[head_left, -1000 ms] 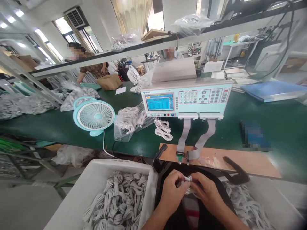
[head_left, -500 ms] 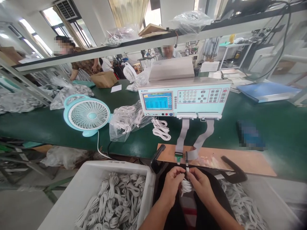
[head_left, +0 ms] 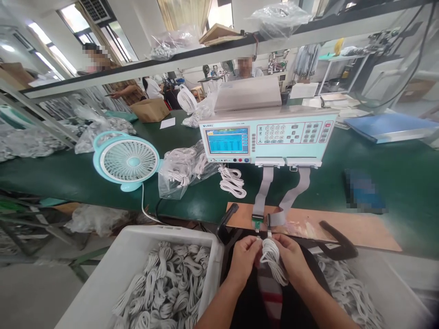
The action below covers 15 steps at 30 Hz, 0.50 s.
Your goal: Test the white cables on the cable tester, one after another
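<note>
A coiled white cable [head_left: 273, 258] hangs between my hands at the board's front edge. My left hand [head_left: 245, 257] is closed in a pinch on one end of it, just below the small green connector board [head_left: 257, 224]. My right hand [head_left: 290, 256] is closed on the cable beside the second ribbon's dark connector [head_left: 269, 222], and a white plug shows there. Two grey ribbon cables [head_left: 264, 192] run up from these connectors to the tester [head_left: 267, 137], whose screen is lit.
A white bin [head_left: 137, 235] of coiled cables stands at the lower left, more coils lie at the lower right. A blue fan [head_left: 126, 162], bagged cables [head_left: 180, 171] and a blue folder [head_left: 391, 126] are on the table. Black clamps [head_left: 338, 242] flank the board. Two people are beyond.
The cable coil has swung up and right and now shows larger between my hands. My left hand has moved its cable end up toward the green connector. The view has shifted slightly.
</note>
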### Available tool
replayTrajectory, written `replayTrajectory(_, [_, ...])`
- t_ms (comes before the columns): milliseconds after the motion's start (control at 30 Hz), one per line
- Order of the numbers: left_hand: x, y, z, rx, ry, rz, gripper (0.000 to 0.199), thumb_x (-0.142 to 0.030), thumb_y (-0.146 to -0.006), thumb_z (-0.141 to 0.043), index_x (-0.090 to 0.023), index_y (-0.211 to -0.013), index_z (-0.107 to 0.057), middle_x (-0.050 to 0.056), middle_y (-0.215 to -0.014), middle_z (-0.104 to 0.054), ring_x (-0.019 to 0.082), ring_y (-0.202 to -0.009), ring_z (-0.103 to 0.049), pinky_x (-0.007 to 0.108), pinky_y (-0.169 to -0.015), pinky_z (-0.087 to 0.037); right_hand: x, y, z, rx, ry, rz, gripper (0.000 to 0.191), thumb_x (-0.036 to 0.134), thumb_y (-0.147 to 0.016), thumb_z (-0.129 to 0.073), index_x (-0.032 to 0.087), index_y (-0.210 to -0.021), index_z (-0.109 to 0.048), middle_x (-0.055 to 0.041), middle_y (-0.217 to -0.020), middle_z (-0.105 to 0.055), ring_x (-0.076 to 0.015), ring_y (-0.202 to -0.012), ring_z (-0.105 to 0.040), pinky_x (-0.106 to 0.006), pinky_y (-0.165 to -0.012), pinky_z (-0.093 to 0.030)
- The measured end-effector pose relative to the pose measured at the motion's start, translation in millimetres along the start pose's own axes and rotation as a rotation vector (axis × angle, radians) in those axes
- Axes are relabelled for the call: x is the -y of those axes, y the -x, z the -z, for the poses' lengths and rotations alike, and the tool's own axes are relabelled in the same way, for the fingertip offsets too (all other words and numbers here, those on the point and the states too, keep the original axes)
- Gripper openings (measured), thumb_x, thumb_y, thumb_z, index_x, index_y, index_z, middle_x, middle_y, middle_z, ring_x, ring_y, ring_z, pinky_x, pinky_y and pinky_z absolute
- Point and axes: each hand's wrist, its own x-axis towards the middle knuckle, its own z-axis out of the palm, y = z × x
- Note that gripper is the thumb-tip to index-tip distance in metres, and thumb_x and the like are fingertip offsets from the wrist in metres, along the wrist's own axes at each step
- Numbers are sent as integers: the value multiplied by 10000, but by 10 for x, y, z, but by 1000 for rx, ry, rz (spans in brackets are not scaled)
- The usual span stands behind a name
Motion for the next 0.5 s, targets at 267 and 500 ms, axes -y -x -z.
replayTrajectory(267, [42, -104, -88, -178, -112, -207, 278, -284, -773, -565, -139, -538, -532, -9, -597, -504, 104, -581, -428, 232, -585, -348, 47, -6, 36, 41, 87, 30, 344, 463, -626, -781, 157, -725, -660, -5, -607, -623, -151, -558, -529, -252, -561, -425])
replayTrajectory(500, [111, -150, -151, -237, 62, -141, 291, -362, -730, -627, -127, -570, -567, -24, -523, -466, 90, -517, -372, 229, -535, -313, 54, -10, 57, 59, 121, 59, 338, 458, -646, -769, 156, -767, -676, -23, -660, -654, -169, -595, -554, -271, -598, -440])
